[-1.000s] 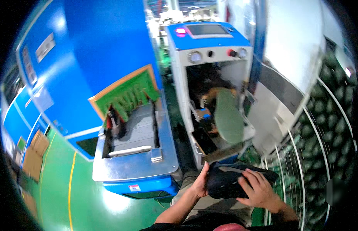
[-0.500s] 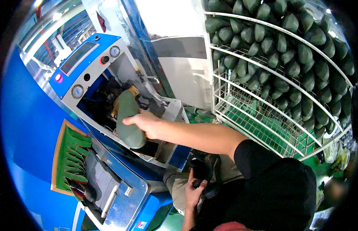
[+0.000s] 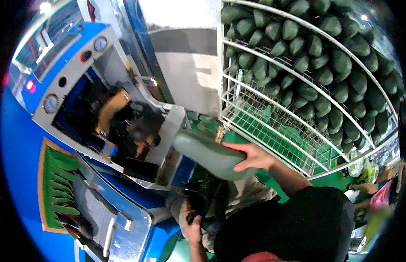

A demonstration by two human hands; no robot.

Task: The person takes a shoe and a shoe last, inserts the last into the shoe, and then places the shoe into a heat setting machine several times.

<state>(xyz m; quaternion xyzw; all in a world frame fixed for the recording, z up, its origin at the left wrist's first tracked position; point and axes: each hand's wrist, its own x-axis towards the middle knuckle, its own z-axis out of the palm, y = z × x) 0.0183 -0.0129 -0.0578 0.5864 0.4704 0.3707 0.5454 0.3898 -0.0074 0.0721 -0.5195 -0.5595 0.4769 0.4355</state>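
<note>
A dark green shoe last [image 3: 205, 153] is in my right hand [image 3: 254, 158], thumb on its near side and fingers over the top edge. It lies slantwise above my lap, just right of the machine's front corner. Lower down, my left hand [image 3: 193, 225] is closed around part of a black object [image 3: 207, 198] at my knees; the object is too dark to name. Inside the blue and grey machine [image 3: 87, 114] a curved tan piece [image 3: 112, 109] shows among dark parts.
To the right stands a white wire rack [image 3: 273, 105] with many dark green lasts on its upper tiers. A wood-framed green tray [image 3: 42, 187] holding several flat pieces lies at left, beside a metal-covered blue unit [image 3: 131, 236]. Bags [image 3: 371, 172] lie at far right.
My right hand has carried the last out of the machine's opening, rightward toward me, turning it from upright to slantwise. The tan piece is now uncovered. My left hand stays low by the black object.
</note>
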